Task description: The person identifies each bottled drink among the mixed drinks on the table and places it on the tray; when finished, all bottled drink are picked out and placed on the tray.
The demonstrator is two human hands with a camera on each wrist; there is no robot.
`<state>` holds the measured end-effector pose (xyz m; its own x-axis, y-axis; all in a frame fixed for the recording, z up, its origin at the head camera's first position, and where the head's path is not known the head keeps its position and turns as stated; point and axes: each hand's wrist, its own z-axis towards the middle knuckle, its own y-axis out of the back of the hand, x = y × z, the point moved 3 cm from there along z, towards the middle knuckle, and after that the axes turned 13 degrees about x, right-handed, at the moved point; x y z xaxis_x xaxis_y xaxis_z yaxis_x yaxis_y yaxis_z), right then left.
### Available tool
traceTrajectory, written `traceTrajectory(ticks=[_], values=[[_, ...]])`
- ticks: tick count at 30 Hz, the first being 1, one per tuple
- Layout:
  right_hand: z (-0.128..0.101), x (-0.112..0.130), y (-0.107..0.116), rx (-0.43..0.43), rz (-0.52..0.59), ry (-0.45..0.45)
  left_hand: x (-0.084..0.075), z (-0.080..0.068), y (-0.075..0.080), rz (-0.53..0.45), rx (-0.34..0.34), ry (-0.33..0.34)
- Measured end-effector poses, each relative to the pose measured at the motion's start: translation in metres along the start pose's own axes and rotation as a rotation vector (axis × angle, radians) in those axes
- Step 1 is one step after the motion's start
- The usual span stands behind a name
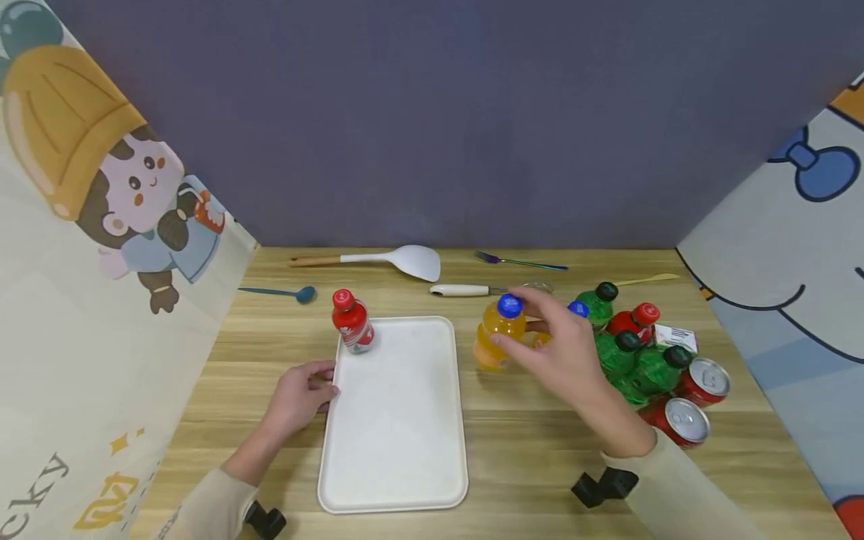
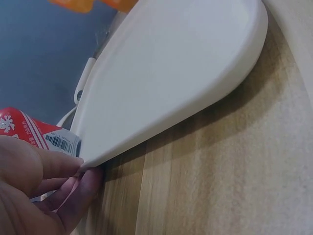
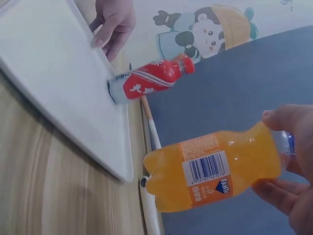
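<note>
A white rectangular tray (image 1: 398, 420) lies on the wooden table. My left hand (image 1: 300, 397) pinches its left rim between thumb and fingers, as the left wrist view shows up close. On the tray's far left corner stands a red-labelled drink bottle (image 1: 354, 326) with a red cap; the right wrist view shows this bottle (image 3: 146, 81) upright on the tray. To the right of the tray, my right hand (image 1: 556, 349) grips an orange soda bottle (image 1: 491, 346) around its neck, below the blue cap. The label of the orange soda bottle (image 3: 205, 171) reads Fanta, and its base seems raised off the table.
Green bottles (image 1: 658, 369), another red bottle (image 1: 633, 322), red cans (image 1: 687, 421) and a small white box (image 1: 675, 337) crowd the right side. Behind lie a white spatula (image 1: 415, 262), a whisk (image 1: 462, 290), a fork (image 1: 523, 262), a blue spoon (image 1: 305, 295) and a yellow knife (image 1: 648, 279).
</note>
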<state>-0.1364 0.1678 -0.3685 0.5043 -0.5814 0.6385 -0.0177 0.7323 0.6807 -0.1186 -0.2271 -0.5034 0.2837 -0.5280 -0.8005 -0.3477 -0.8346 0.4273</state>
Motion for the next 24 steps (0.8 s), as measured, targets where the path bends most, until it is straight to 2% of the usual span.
traceTrajectory(ticks=[4, 13, 24], values=[[0.018, 0.004, -0.012, 0.043, 0.038, 0.057, 0.001, 0.000, -0.001, -0.004, 0.000, -0.001], [0.053, 0.007, -0.046, 0.159, 0.096, 0.107, 0.000, 0.001, 0.001, -0.002, -0.013, -0.010], [0.080, 0.004, -0.100, 0.232, 0.076, 0.120, 0.002, 0.001, 0.000, -0.003, -0.011, 0.001]])
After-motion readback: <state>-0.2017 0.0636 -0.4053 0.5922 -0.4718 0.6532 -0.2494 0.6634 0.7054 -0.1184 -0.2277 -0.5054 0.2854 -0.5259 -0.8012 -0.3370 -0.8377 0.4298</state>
